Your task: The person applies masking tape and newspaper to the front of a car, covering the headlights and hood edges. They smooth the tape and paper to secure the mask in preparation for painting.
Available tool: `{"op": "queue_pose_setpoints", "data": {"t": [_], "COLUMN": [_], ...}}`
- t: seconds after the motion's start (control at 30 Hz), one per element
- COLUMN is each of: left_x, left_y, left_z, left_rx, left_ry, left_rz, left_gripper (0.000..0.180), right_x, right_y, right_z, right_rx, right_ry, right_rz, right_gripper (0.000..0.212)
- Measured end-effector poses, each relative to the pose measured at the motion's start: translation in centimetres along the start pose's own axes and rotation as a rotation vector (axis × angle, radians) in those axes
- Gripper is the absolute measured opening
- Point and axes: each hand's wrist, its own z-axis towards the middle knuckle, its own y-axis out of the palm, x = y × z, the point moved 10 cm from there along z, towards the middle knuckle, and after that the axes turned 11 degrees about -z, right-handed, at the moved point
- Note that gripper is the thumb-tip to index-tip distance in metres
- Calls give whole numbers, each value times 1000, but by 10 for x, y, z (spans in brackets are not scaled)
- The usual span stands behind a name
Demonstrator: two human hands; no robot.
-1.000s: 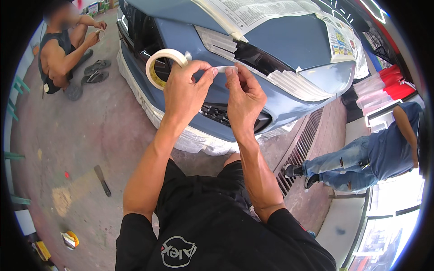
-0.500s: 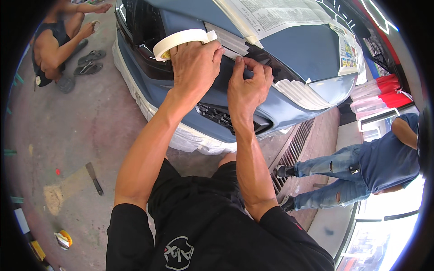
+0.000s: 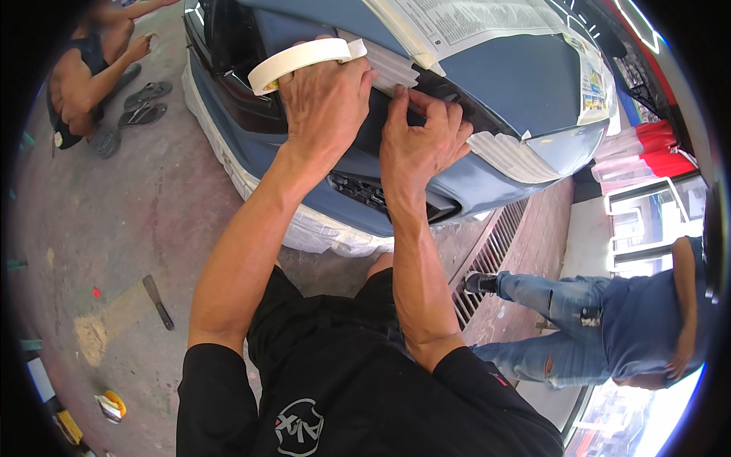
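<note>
My left hand [image 3: 324, 103] is closed through a roll of cream masking tape [image 3: 298, 64], held against the front of a blue-grey car [image 3: 506, 76]. Pale strips of masking tape [image 3: 390, 67] lie side by side over the dark grille band just beyond my fingers. My right hand [image 3: 422, 145] is closed, its thumb and forefinger pinched at the end of a tape strip beside them. The fingertips partly hide that strip. More overlapping tape strips [image 3: 514, 156] cover the band to the right of my right hand.
Newspaper [image 3: 487, 24] is taped over the hood. Plastic sheeting [image 3: 327, 240] skirts the lower bumper. A person [image 3: 91, 76] crouches at the left near sandals [image 3: 142, 114]; another person [image 3: 655, 312] stands at the right by a floor grate [image 3: 491, 244]. A putty knife [image 3: 158, 302] lies on the floor.
My hands sit slightly higher in the picture, still at the same tape strips. The person at the right has shifted position, with an arm now hanging down.
</note>
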Motion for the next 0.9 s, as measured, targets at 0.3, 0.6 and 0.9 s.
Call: {"op": "queue_pose_setpoints", "data": {"t": [0.3, 0.6, 0.9], "left_x": [14, 18, 75], "left_y": [-59, -54, -43], "left_z": [-25, -119, -94], "left_rx": [67, -200, -507], "left_ry": [-92, -513, -396], "left_rz": [1, -780, -871], "left_gripper": [29, 92, 89], "right_x": [2, 15, 14], "right_y": [17, 10, -56], "right_z": [14, -1, -15], "right_rx": [-233, -722, -938], "right_ry": [-1, 269, -49], "right_rz": [43, 459, 809], "right_gripper": [44, 37, 21]}}
